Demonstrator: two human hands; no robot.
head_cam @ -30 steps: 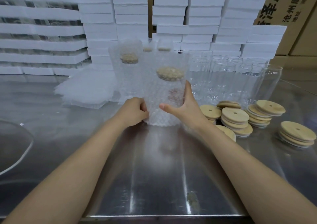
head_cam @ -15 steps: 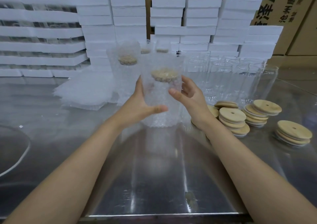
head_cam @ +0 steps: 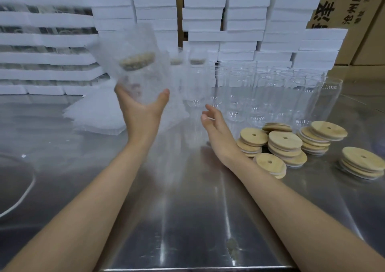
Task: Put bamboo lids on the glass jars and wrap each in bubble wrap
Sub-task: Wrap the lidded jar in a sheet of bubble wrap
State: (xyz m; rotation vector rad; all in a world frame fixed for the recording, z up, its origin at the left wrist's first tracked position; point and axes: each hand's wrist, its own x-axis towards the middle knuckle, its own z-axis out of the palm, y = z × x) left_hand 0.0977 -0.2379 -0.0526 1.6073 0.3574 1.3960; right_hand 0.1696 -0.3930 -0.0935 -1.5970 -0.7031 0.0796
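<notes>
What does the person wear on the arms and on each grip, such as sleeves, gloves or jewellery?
Nothing shows. The left grip and the right grip have no gloves and no visible rings. Both forearms are bare to the frame edge: no sleeves, watch or bracelet.

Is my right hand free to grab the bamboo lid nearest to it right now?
Probably yes: the right hand is open and empty, and the bamboo lid beside its wrist lies uncovered with nothing between them. The left hand alone holds the bubble-wrapped jar.
</notes>
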